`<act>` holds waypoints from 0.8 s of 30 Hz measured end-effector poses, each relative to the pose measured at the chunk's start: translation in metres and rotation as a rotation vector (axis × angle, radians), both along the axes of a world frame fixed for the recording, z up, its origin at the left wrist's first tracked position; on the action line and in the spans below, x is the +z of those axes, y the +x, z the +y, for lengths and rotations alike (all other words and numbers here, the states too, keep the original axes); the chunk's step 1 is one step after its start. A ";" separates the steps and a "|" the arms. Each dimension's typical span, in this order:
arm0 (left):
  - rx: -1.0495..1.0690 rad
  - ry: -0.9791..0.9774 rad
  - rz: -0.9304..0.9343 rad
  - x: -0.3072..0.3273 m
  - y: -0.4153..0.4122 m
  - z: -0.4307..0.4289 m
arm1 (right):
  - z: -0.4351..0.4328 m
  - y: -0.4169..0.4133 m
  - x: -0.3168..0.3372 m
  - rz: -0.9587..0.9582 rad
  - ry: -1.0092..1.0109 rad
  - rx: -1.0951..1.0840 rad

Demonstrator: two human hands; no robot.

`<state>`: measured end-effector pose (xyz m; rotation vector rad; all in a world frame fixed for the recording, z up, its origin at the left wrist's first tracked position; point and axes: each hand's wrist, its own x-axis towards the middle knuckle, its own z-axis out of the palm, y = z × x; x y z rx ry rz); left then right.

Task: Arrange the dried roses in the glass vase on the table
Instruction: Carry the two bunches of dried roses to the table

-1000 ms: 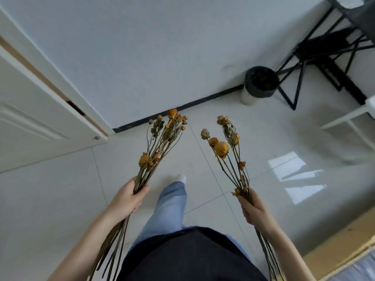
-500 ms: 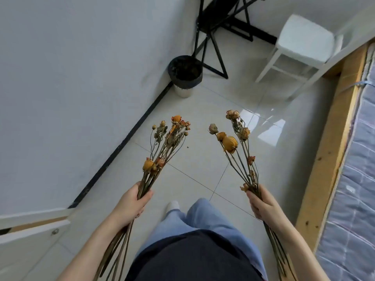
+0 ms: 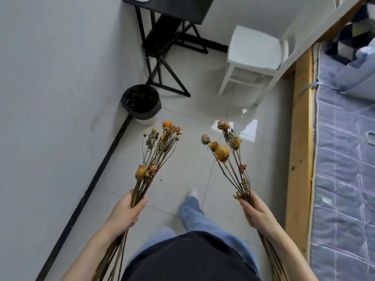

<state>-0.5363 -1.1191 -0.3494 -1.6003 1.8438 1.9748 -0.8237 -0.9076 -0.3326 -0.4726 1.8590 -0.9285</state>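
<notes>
I stand on a tiled floor with a bunch of dried roses in each hand. My left hand (image 3: 126, 211) is closed around the stems of the left bunch of dried roses (image 3: 158, 151), whose orange and brown heads point forward. My right hand (image 3: 256, 212) grips the stems of the right bunch of dried roses (image 3: 225, 151), with larger yellow-orange heads. Both bunches are upright, apart from each other, their stem ends trailing back under my forearms. No glass vase shows in the head view. A black table (image 3: 172, 7) stands ahead at the top edge.
A bin lined with a black bag (image 3: 142, 102) sits by the left wall near the table's black legs. A white stool (image 3: 253, 49) stands ahead on the right. A wooden bed frame (image 3: 302, 138) with a grey mattress runs along the right side.
The view has swung right, away from the door, so the table, stool and bed have come into view. Both hands keep the same hold on the bunches.
</notes>
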 end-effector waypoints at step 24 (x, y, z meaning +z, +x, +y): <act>-0.194 -0.042 0.010 0.006 -0.331 -0.264 | -0.215 -0.270 -0.008 0.012 0.006 -0.139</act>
